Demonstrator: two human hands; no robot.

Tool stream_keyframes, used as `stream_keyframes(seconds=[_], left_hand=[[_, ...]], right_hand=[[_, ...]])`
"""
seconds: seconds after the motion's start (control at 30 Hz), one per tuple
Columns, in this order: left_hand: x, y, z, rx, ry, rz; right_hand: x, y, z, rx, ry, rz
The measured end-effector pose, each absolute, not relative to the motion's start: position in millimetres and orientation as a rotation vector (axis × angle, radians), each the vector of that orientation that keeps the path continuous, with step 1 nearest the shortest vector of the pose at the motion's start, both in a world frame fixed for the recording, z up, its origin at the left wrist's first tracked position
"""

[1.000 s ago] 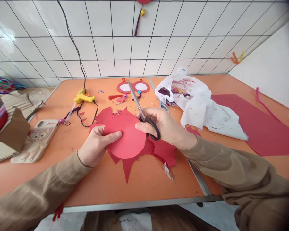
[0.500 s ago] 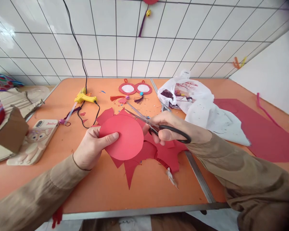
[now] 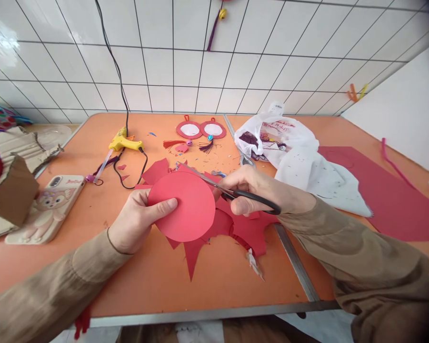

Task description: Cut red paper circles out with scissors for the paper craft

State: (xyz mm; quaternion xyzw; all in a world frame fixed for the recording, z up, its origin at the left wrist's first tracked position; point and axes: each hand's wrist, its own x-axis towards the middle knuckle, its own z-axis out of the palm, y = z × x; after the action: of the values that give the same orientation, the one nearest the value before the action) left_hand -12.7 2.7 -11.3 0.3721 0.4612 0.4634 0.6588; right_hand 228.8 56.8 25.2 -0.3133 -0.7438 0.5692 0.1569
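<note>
The person wears long sleeves of plain khaki-brown cloth, slightly shiny and softly creased. The left sleeve has a seam with small gathers just behind its snug cuff; the right sleeve bunches into deep, darker folds near the elbow. The left hand and right hand are bare, the left thumb showing a short nail. Below, dark brown clothing shows partly.
</note>
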Motion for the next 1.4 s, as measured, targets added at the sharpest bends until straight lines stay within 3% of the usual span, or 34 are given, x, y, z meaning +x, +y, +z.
stream_keyframes(seconds=[1.4], left_hand=[[-5.1,-5.4,-11.9,0.662,0.973,0.991]], right_hand=[[225.8,57.6,22.8,-0.762,-2.125,1.664]])
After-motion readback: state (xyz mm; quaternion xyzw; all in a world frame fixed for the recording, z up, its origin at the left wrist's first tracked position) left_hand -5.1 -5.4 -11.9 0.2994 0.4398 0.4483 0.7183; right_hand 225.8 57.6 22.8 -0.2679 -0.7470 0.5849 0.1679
